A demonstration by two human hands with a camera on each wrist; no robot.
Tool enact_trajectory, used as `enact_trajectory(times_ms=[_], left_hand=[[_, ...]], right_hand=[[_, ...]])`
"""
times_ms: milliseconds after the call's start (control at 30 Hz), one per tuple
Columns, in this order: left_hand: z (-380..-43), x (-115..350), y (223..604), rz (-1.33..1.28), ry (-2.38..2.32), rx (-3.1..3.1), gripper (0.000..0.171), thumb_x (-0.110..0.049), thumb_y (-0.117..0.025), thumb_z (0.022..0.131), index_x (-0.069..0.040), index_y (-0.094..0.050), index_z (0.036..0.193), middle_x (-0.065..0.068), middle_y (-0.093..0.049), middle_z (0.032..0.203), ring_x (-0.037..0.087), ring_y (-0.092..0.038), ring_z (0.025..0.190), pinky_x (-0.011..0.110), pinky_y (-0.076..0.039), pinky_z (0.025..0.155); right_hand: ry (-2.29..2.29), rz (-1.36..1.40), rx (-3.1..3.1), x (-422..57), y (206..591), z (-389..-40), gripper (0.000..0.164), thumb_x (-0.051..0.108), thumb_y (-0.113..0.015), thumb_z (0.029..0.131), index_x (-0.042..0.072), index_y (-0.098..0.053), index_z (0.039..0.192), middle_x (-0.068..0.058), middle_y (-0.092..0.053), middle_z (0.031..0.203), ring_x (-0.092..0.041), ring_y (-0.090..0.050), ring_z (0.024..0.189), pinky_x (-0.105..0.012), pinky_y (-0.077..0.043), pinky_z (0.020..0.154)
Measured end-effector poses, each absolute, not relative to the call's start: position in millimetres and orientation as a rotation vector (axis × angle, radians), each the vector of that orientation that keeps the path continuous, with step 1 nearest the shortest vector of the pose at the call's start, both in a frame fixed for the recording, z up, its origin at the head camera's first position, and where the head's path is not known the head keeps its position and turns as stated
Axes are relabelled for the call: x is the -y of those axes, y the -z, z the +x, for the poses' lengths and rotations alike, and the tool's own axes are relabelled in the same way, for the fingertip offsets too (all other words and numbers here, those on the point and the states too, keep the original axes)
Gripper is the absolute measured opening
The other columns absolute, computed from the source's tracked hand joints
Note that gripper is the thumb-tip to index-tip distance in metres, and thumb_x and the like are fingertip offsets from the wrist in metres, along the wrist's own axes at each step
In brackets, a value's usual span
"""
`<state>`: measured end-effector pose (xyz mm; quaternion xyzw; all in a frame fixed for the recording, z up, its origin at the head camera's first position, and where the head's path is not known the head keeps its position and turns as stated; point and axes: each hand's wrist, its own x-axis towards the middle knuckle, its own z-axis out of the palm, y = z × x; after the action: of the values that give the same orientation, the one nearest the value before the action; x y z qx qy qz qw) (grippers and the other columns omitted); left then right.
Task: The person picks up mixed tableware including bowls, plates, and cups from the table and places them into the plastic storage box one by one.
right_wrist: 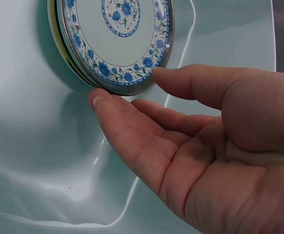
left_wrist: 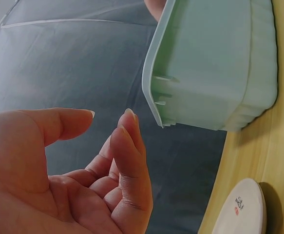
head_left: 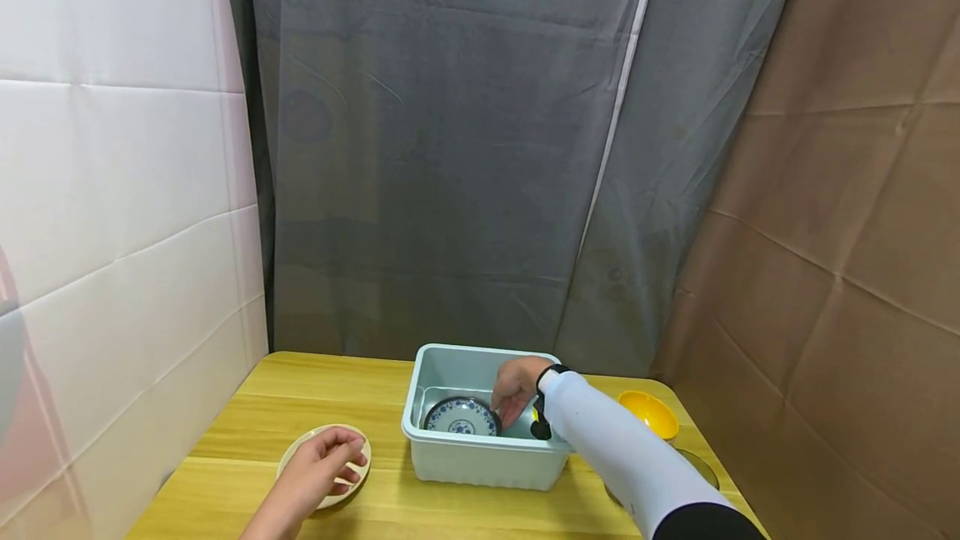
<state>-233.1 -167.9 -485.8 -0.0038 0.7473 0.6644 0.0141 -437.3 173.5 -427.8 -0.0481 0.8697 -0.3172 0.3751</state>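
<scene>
In the head view, my right hand (head_left: pixel 513 390) reaches down inside a pale green plastic tub (head_left: pixel 487 461). Its thumb and fingertips are right at the rim of a blue-flowered plate (right_wrist: pixel 124 53) in the tub, thumb and fingers spread apart. Under that plate the edge of another plate (right_wrist: pixel 59 41) shows in the right wrist view. My left hand (head_left: pixel 321 467) hovers over a small cream plate (head_left: pixel 363 473) on the table, fingers loosely bent and holding nothing. Small dark and red marks show on the cream plate (left_wrist: pixel 241 209) in the left wrist view.
A yellow bowl (head_left: pixel 651 413) stands on the wooden table (head_left: pixel 232 482) right of the tub. Beside it, a dark see-through dish (head_left: pixel 701 469) is partly hidden by my right sleeve (head_left: pixel 622 440). Grey, white and brown cloth screens surround the table.
</scene>
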Motion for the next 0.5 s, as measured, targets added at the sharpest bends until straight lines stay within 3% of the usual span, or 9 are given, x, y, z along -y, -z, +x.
enact_trajectory(times_ms=[200, 500], left_hand=[[-233, 163, 483, -0.039, -2.064, -2.332, 0.029, -0.022, -0.062, 0.114, 0.005, -0.066, 0.125, 0.009, -0.072, 0.099, 0.026, -0.071, 0.085, 0.042, -0.062, 0.077], [-234, 160, 479, -0.044, -2.036, -2.344, 0.028, -0.023, -0.062, 0.114, 0.003, -0.068, 0.123, 0.011, -0.073, 0.102, 0.027, -0.071, 0.088, 0.042, -0.062, 0.078]], right_hand=[[0.764, -0.172, -2.269, -180, 417, -433, 0.031, 0.006, -0.063, 0.109, -0.02, -0.069, 0.125, -0.035, -0.075, 0.121, -0.047, -0.073, 0.123, -0.052, -0.056, 0.11], [0.787, -0.376, -2.532, -198, 386, -416, 0.028, 0.016, -0.072, 0.106, -0.009, -0.077, 0.118, -0.024, -0.078, 0.111, -0.042, -0.078, 0.108, -0.051, -0.064, 0.096]])
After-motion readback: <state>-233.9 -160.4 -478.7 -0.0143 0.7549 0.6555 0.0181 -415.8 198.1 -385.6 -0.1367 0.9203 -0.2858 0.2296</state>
